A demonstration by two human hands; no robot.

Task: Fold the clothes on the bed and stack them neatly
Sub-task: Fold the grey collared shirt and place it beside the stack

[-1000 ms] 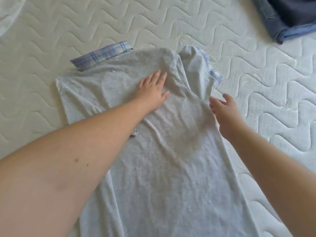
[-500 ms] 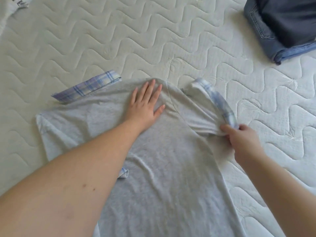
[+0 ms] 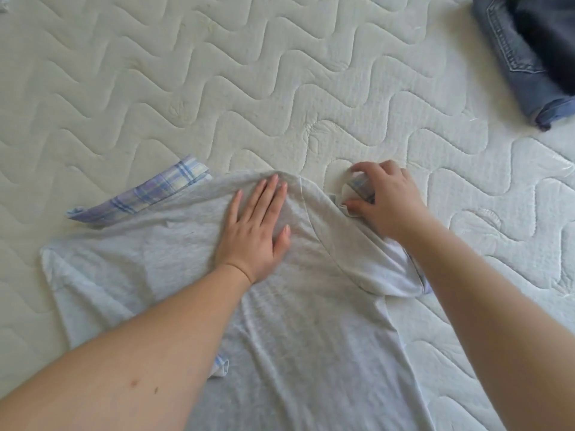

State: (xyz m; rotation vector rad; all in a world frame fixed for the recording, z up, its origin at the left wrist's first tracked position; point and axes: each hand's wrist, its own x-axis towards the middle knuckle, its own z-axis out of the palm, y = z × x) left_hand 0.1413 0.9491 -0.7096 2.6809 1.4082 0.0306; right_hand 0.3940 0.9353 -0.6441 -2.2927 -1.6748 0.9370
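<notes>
A light grey T-shirt [image 3: 311, 337] with plaid sleeve cuffs lies spread on the white quilted mattress [image 3: 217, 88]. My left hand [image 3: 255, 231] presses flat on the shirt near its top edge, fingers apart. My right hand [image 3: 385, 197] pinches the right sleeve by its plaid cuff [image 3: 361, 186], at the shirt's upper right. The left sleeve's plaid cuff [image 3: 149, 194] sticks out flat at the upper left. A small bit of plaid fabric [image 3: 221, 365] shows beside my left forearm.
Folded blue jeans [image 3: 522, 63] with a darker garment on top lie at the top right corner. Bare mattress stretches beyond the shirt and to its left and right.
My right hand moved from the shirt's right side up to the sleeve cuff, took hold of it and carried it toward the top. My left hand stayed pressed on the shirt.
</notes>
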